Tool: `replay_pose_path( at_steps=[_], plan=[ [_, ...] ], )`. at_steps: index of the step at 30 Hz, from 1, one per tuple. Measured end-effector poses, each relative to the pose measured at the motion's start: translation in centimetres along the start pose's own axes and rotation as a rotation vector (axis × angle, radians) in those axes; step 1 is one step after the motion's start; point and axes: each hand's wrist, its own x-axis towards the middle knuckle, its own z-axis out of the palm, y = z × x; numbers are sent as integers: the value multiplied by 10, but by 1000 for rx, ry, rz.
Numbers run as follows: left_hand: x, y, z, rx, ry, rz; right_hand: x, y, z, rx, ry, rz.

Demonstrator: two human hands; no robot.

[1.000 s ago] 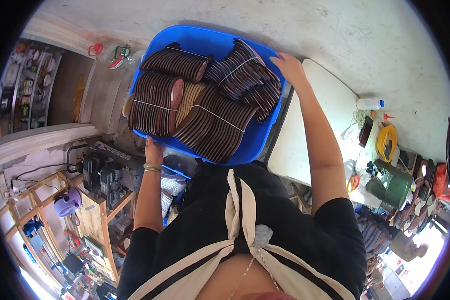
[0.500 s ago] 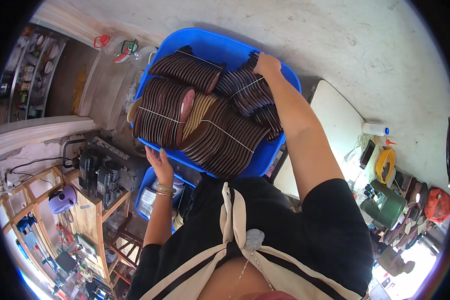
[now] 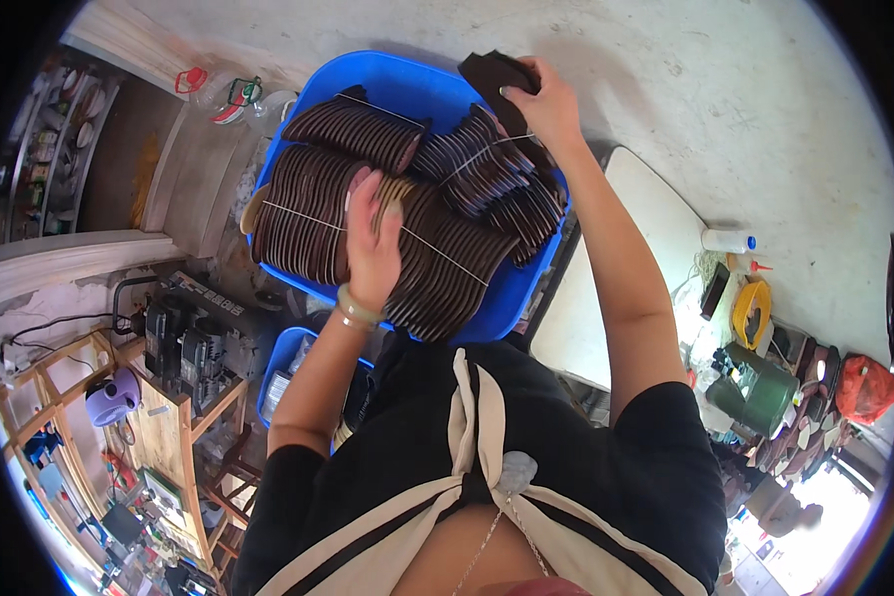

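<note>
Pale wall [image 3: 725,99] and white tabletop [image 3: 661,228] were seen near the blue bin [image 3: 397,74], where tied stacks [image 3: 298,238] were packed. Dark brown piece [image 3: 492,74] was pinched by right hand [image 3: 551,104] at bin's far right corner. Left hand [image 3: 372,253] was loosely spread over stacks, contact unclear. Piece probably best kept unbent, string [image 3: 445,256] unsnagged.

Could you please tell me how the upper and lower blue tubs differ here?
The upper tub shows most of its rim; the lower tub is partly hidden by the left forearm. The upper tub holds stacks of dark curved pieces; the lower tub holds pale things too unclear to name. Both are blue and open-topped.
</note>
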Motion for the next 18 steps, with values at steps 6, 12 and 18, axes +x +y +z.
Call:
replay_pose_path(
  at_steps=[6, 12, 18],
  plan=[
    [48, -60, 56, -16, -113, -206, -65, -32, -78, 982, 392, -31],
    [97, -124, 99, 284, -181, -309, -163, -1, -182, 233, 300, 242],
    [170, -158, 136, 499, -307, -606, -312, 120, -191, -97, 71, 21]
  ],
)
